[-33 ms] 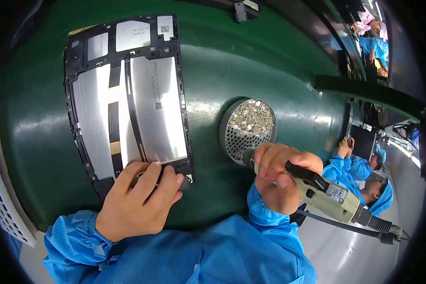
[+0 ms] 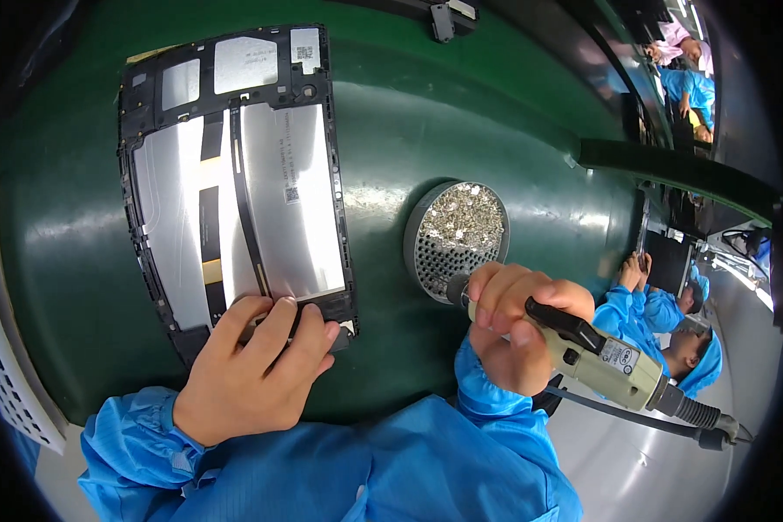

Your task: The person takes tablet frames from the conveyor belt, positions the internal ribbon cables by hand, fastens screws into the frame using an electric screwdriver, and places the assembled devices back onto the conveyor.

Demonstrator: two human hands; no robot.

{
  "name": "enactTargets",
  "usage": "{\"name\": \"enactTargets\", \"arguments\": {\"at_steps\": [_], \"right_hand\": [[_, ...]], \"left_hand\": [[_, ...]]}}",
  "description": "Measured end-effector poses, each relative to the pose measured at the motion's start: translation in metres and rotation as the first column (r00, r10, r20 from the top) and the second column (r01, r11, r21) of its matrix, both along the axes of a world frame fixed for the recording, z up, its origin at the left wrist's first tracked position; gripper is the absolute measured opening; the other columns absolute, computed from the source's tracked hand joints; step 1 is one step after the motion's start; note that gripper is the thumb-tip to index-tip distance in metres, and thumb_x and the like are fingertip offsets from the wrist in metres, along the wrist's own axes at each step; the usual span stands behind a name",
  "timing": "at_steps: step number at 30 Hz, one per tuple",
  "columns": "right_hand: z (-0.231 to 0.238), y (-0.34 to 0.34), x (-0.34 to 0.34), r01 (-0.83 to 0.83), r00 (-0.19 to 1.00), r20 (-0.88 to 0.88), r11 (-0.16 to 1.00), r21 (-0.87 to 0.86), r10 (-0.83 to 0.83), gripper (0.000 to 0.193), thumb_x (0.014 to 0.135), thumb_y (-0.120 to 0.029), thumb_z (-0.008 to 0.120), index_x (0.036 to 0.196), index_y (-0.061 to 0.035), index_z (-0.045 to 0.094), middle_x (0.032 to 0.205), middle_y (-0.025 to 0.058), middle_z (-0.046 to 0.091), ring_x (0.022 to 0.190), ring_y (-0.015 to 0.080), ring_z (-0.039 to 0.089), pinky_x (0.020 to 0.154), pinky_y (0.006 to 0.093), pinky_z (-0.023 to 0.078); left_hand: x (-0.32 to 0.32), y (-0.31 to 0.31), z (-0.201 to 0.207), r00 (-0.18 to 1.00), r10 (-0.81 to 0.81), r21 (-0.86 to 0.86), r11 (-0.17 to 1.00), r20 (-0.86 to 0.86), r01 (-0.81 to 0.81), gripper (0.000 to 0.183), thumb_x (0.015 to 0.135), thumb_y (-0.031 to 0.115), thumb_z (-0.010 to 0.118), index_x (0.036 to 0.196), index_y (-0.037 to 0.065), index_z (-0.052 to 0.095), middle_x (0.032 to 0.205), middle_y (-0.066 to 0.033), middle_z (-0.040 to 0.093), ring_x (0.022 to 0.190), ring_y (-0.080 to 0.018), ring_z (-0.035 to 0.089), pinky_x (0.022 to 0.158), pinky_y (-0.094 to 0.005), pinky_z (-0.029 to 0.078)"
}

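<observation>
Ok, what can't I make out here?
Head view: near end of the panel, partly covered by the left hand.
Head view: grip of the driver, inside the right hand.
Head view: single metal pieces in the dish, too small.
Head view: dark fixture, cut off by the upper edge.

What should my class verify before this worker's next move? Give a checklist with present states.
1. Right grip wrapped around the electric screwdriver: ok.
2. Left grip at the near end of the black-framed panel: ok.
3. Small metal pieces available in the round tray: ok.
4. Screwdriver's nose clear of the tray in this view: not ok, they overlap.
5. Piece on the driver's tip: cannot tell, hidden.
</observation>
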State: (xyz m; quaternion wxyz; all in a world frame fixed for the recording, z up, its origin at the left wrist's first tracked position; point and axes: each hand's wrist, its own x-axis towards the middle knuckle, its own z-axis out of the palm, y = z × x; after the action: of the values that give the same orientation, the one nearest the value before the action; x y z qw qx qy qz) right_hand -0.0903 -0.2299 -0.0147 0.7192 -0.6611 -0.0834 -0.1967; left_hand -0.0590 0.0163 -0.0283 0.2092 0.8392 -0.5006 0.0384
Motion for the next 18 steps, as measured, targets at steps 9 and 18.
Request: {"name": "enactTargets", "arguments": {"at_steps": [9,18], "right_hand": [[0.001,0.001,0.002,0.007,0.999,0.036,0.998,-0.069,-0.005,0.032,0.083,-0.009,0.057,0.113,-0.0037,0.047,0.064,0.0074,0.049,0.055,0.0186,0.049,0.057,0.0369,0.043],[0.001,0.006,0.001,0.026,0.999,0.029,0.997,-0.075,-0.024,0.034,0.083,-0.012,0.059,0.113,-0.0041,0.047,0.065,0.0072,0.049,0.056,0.0191,0.049,0.059,0.0386,0.044]], "left_hand": [[-0.011,0.001,-0.005,0.996,0.083,0.028,0.996,0.028,-0.083,0.034,0.079,0.018,0.068,0.111,0.007,0.066,0.113,-0.0162,0.058,0.103,-0.0315,0.056,0.088,-0.0482,0.047],[-0.021,-0.004,-0.003,0.980,0.186,0.039,0.981,0.071,-0.189,0.031,0.083,0.020,0.064,0.110,0.006,0.066,0.112,-0.0128,0.060,0.106,-0.0292,0.056,0.088,-0.0454,0.048]]}}
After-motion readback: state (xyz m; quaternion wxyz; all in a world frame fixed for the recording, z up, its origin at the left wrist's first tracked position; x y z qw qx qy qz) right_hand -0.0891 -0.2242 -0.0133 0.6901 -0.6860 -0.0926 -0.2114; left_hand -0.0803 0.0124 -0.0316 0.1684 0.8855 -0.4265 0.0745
